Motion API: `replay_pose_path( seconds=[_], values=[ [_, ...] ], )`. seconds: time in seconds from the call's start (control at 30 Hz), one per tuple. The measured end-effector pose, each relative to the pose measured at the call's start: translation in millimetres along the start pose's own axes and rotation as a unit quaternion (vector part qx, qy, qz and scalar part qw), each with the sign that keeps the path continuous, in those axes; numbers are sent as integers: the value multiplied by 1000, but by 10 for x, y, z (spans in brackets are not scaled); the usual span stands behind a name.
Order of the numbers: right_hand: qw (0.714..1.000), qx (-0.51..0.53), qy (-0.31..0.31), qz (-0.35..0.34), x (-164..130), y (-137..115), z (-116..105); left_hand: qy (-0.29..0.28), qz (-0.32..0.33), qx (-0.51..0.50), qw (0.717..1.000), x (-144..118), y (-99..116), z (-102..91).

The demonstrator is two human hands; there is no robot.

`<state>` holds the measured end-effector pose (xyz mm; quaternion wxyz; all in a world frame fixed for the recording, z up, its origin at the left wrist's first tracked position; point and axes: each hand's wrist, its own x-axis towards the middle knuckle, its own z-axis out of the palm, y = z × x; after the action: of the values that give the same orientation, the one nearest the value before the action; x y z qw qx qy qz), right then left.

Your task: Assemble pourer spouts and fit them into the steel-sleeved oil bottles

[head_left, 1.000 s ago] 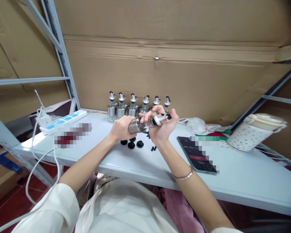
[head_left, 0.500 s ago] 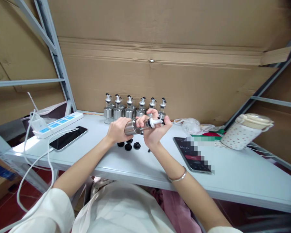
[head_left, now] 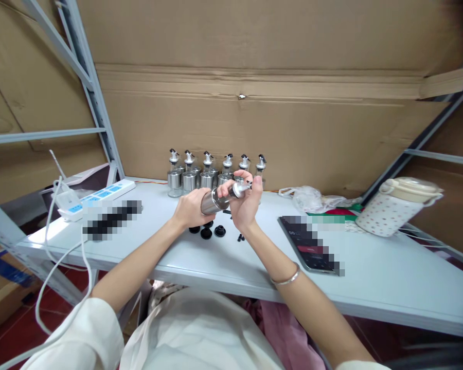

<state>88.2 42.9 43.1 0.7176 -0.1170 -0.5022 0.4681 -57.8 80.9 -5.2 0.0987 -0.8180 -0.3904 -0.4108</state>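
Head view: I hold an oil bottle (head_left: 213, 201) at frame centre.
My left hand (head_left: 190, 208) wraps its steel body; my right hand (head_left: 245, 204) fingers pinch its spout cap (head_left: 239, 189).

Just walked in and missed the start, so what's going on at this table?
A person seated at the white table holds a steel-bodied bottle on its side above it. The left hand grips the body; the right hand is closed around the spout end. A row of similar bottles stands upright by the cardboard wall, and small black caps lie loose under the hands.
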Motion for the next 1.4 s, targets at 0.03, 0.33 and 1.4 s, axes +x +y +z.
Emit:
replay_pose_path(
  seconds=[0.03,0.33,1.4],
  values=[
    [1000,-13,-5,-2,11,18,-21,-4,-11,-1,1000,1,4,4],
    [973,-225,-48,-32,13,250,-151,-17,-108,-81,991,8,7,92],
    [698,-692,100,154,431,286,-1192,135,-271,-17,953,54,-925,54]
  ],
)
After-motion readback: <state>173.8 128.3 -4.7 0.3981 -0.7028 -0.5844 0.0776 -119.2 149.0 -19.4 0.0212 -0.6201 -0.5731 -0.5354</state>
